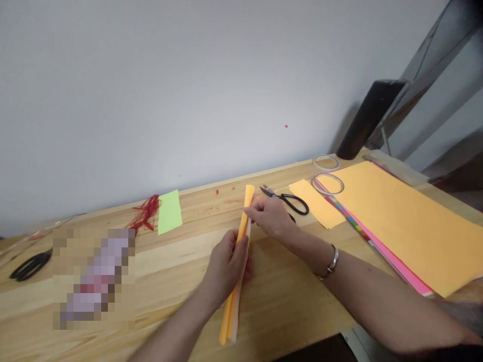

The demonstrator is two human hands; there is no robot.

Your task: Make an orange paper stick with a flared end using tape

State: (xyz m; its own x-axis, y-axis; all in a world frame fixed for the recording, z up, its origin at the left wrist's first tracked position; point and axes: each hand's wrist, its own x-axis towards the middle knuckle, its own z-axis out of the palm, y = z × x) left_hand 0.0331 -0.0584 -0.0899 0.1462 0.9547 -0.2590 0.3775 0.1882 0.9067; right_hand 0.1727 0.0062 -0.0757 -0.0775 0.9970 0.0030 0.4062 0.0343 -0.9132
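A long, narrow folded strip of orange paper (pixel 229 317) with a whitish edge stands out from between my hands, over the wooden table. My left hand (pixel 226 264) is closed round its middle, thumb on the near side. Higher up, near the top end, my right hand (pixel 272 216) pinches the paper between thumb and fingers. Black-handled scissors (pixel 296 202) lie just behind my right hand, partly hidden by it.
Left on the table (pixel 181 281): a light green sheet (pixel 169 212), red strings (pixel 147 213), more black scissors (pixel 32 265) and a blurred-out item. Right: small orange sheets (pixel 319 203), a large orange stack (pixel 407 221), two tape rings (pixel 327 184). A black cylinder (pixel 368 120) leans at the wall.
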